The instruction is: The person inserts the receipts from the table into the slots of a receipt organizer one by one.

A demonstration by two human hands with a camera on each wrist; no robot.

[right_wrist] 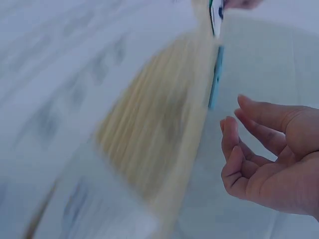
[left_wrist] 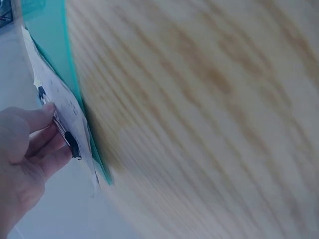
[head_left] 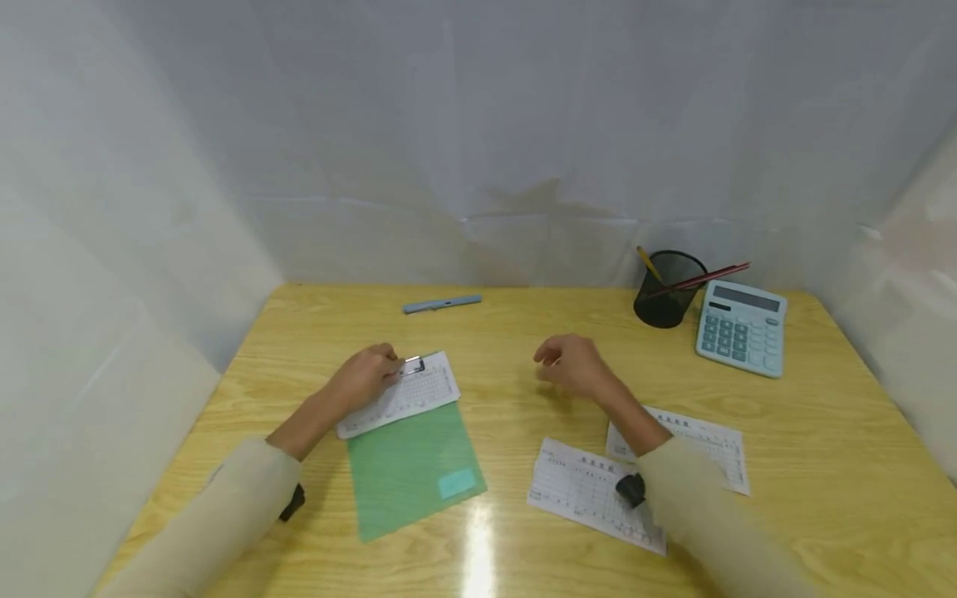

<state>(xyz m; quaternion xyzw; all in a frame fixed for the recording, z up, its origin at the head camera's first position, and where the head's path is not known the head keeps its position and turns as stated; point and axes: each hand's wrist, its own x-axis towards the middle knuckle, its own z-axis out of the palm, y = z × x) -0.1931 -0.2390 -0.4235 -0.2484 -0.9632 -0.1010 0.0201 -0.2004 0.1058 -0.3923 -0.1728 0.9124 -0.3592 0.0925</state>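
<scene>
A translucent green clipboard (head_left: 414,465) lies left of centre with a light blue label near its lower right corner. A printed form (head_left: 419,394) lies across its upper part, under the metal clip (head_left: 413,365). My left hand (head_left: 366,378) pinches that clip between thumb and fingers; the left wrist view shows the clip's black ends (left_wrist: 73,145) on either side of the fingers. To the right, my right hand (head_left: 571,363) is above the table with loosely bent fingers and holds nothing. In the right wrist view its thumb (right_wrist: 266,113) stands apart from the lower fingers.
Two more printed forms, a nearer one (head_left: 591,494) and a farther one (head_left: 703,440), lie under my right forearm. A blue pen (head_left: 443,304) is near the back edge. At the back right stand a black mesh pen cup (head_left: 661,311) with pencils and a light blue calculator (head_left: 742,328).
</scene>
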